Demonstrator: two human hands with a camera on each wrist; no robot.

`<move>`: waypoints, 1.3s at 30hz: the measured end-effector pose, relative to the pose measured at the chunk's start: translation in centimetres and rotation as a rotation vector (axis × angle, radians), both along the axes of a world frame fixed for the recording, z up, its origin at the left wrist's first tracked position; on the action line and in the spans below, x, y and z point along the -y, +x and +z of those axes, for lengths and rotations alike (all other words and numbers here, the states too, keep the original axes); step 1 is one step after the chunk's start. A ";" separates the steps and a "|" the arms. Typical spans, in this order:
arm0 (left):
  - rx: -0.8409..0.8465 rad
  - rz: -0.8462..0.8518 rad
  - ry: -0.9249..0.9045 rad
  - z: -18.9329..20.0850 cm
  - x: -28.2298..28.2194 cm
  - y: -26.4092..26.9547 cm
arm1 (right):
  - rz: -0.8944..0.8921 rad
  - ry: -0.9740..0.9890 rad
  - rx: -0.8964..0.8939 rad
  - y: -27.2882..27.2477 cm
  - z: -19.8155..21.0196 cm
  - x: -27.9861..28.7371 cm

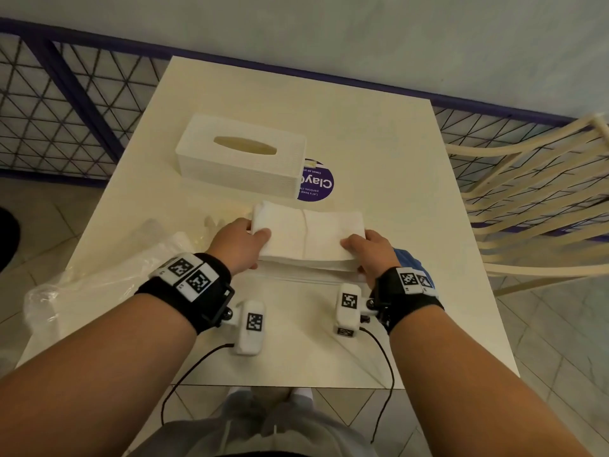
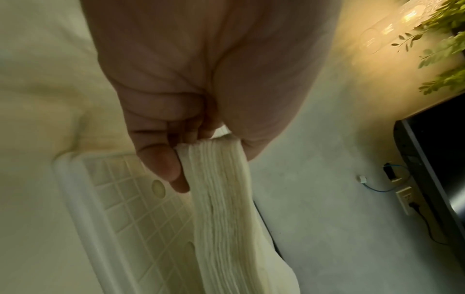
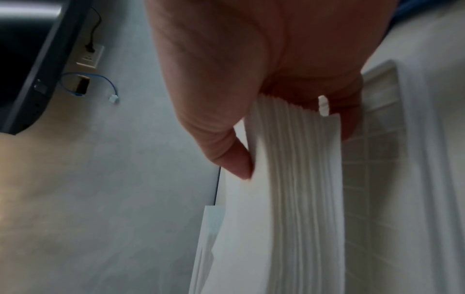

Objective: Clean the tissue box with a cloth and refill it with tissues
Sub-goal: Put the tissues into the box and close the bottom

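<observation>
A thick stack of white tissues is held level just above the table, one hand at each short end. My left hand grips the left end, thumb on top and fingers underneath; the left wrist view shows the same pinch on the stack. My right hand grips the right end of the stack likewise. Under the stack lies the box's white gridded base. The white tissue box cover, with its oval slot empty, sits further back. A blue cloth shows behind my right wrist.
A crumpled clear plastic bag lies on the table's left side. A round purple sticker is on the tabletop beside the cover. A cream slatted chair stands to the right, and a purple wire fence runs behind the table.
</observation>
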State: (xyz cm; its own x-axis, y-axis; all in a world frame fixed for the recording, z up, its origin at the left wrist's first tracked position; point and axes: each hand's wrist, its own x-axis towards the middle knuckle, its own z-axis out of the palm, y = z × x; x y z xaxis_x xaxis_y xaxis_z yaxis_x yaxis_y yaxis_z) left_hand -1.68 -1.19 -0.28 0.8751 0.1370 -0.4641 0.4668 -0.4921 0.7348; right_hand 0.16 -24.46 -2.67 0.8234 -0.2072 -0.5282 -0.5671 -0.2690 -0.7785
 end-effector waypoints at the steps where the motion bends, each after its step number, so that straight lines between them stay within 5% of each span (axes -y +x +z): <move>1: -0.009 -0.012 0.027 -0.1 0.2 0.3 | 0.006 -0.019 0.004 0.0 0.0 0.1; 6: -0.038 -0.135 0.271 -1.3 0.4 1.1 | 0.075 -0.264 -0.025 0.0 0.6 -0.3; 10: 0.359 -0.210 0.450 -1.2 1.4 -0.2 | 0.165 -0.629 0.115 -0.9 1.3 -0.8; 13: 0.571 -0.466 0.500 -1.7 3.3 -1.2 | 0.298 -0.554 0.321 -1.5 1.3 -2.9; 19: 0.210 -0.860 0.676 -5.0 3.7 -1.4 | 0.765 -0.673 0.121 -2.1 -2.0 -4.6; 32: -0.017 -0.695 0.781 -3.7 1.5 -0.8 | 0.613 -0.739 -0.124 -1.7 -0.6 -5.1; 35: 0.119 -0.642 0.745 -1.8 -0.2 -2.4 | 0.587 -0.810 0.042 -1.5 1.9 -6.7; 39: 0.427 -0.353 0.650 0.6 -5.8 -6.1 | 0.708 -0.549 0.368 -0.9 4.7 -12.8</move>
State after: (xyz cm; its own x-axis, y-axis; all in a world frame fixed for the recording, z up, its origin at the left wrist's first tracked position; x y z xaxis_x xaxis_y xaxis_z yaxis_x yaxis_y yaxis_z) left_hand -7.77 4.65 0.32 0.9986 -0.0515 -0.0081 -0.0458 -0.9415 0.3338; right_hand -0.78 -11.62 2.01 0.9470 0.2592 -0.1900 0.1202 -0.8339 -0.5387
